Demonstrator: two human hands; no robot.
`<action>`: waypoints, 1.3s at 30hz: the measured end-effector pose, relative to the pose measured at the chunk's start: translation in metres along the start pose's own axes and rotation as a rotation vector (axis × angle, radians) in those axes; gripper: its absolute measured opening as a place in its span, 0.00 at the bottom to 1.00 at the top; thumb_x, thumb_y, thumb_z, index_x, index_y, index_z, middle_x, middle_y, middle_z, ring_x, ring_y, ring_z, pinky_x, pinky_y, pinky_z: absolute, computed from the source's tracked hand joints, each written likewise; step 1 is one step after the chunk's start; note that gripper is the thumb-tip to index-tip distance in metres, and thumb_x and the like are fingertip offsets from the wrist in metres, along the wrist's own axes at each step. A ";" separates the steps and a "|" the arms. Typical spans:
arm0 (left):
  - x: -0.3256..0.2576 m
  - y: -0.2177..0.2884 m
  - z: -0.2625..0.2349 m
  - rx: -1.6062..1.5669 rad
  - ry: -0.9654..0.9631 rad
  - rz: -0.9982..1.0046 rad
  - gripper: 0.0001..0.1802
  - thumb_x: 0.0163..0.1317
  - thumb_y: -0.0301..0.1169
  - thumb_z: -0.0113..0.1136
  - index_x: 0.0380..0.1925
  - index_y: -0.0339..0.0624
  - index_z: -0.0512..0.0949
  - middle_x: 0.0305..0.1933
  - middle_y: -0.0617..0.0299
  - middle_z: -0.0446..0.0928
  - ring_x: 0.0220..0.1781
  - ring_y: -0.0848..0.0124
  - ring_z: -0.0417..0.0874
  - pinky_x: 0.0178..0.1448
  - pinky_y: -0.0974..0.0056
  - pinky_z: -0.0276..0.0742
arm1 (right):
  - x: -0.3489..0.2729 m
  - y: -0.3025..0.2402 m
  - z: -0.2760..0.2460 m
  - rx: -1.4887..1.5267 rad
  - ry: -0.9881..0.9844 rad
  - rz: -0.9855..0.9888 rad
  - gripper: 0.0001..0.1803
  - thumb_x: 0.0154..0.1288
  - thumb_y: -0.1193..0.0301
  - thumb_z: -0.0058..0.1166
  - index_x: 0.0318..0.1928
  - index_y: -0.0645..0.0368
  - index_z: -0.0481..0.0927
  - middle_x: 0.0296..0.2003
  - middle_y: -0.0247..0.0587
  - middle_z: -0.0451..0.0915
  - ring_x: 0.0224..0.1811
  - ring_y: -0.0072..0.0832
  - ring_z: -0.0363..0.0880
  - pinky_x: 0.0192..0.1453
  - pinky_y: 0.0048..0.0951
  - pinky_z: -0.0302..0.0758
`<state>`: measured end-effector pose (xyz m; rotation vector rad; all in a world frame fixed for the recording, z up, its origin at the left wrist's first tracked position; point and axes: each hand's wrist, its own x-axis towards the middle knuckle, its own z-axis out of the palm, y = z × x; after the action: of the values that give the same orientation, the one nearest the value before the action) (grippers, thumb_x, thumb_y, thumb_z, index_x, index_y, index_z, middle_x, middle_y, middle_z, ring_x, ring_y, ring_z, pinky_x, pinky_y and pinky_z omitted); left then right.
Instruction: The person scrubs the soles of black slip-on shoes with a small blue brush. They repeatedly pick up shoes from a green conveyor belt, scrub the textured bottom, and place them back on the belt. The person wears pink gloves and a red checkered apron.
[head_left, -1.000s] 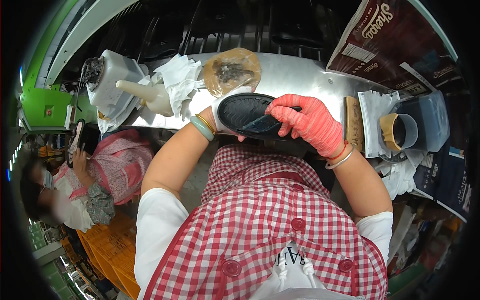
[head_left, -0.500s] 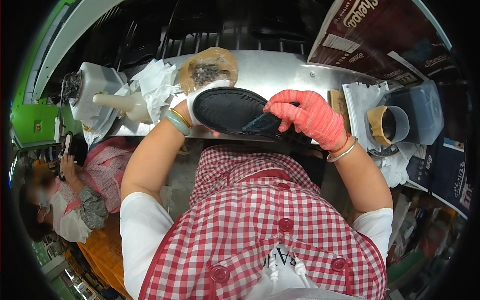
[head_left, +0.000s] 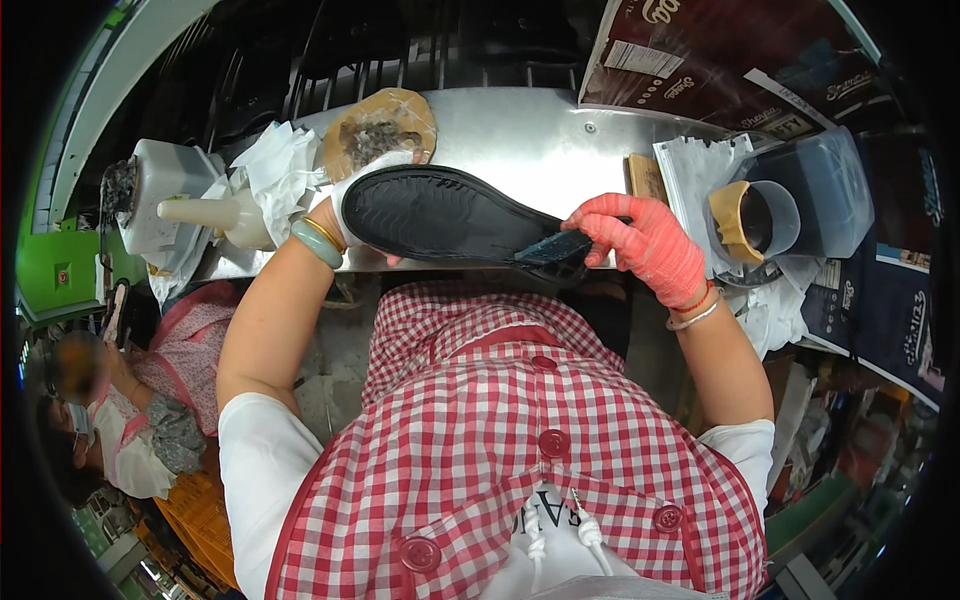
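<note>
A black shoe sole [head_left: 430, 215] lies tilted above the near edge of the metal table, its hollow inner face turned up. My left hand [head_left: 352, 190], in a white glove, grips its wide toe end from beneath; most of its fingers are hidden under the sole. My right hand [head_left: 650, 248], in a pink knitted glove, pinches a small brush [head_left: 552, 246] with dark bluish bristles. Those bristles rest against the sole's inner face near the narrow heel end.
On the metal table [head_left: 500, 130], a brown round pad [head_left: 415, 112] with dark residue lies beyond my left hand. White tissues [head_left: 285, 165], a squeeze bottle [head_left: 225, 215] and a white container [head_left: 165, 190] stand left. A clear cup [head_left: 780, 220] stands right, by cartons [head_left: 720, 70]. A person sits far left.
The brush and my right hand have shifted toward the heel end, and more of the sole's middle shows. The whole view has moved slightly; my left hand keeps its grip.
</note>
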<state>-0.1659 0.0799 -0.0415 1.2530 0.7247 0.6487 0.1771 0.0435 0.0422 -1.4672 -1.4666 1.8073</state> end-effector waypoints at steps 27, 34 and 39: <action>-0.008 0.042 0.127 -0.905 0.178 0.290 0.40 0.55 0.56 0.52 0.58 0.36 0.64 0.56 0.43 0.70 0.49 0.49 0.78 0.49 0.46 0.79 | -0.045 -0.010 0.080 0.128 0.339 -0.791 0.12 0.59 0.77 0.58 0.44 0.63 0.80 0.35 0.41 0.82 0.36 0.23 0.80 0.42 0.22 0.76; -0.023 0.052 0.140 -0.211 0.332 0.546 0.49 0.46 0.34 0.72 0.65 0.38 0.53 0.63 0.55 0.62 0.61 0.58 0.68 0.65 0.53 0.66 | -0.065 -0.033 0.043 0.754 0.625 -0.826 0.13 0.66 0.66 0.53 0.45 0.62 0.77 0.34 0.37 0.80 0.24 0.20 0.79 0.26 0.15 0.72; -0.021 0.084 0.132 1.025 0.677 0.781 0.44 0.52 0.32 0.63 0.66 0.46 0.49 0.63 0.55 0.60 0.59 0.64 0.70 0.60 0.57 0.70 | -0.053 -0.021 0.036 0.797 0.653 -0.723 0.14 0.67 0.64 0.51 0.44 0.62 0.77 0.33 0.36 0.80 0.22 0.19 0.79 0.24 0.14 0.71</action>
<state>-0.0793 0.0010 0.0643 2.3518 1.2017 1.4865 0.1592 -0.0079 0.0817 -0.8163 -0.6614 1.0800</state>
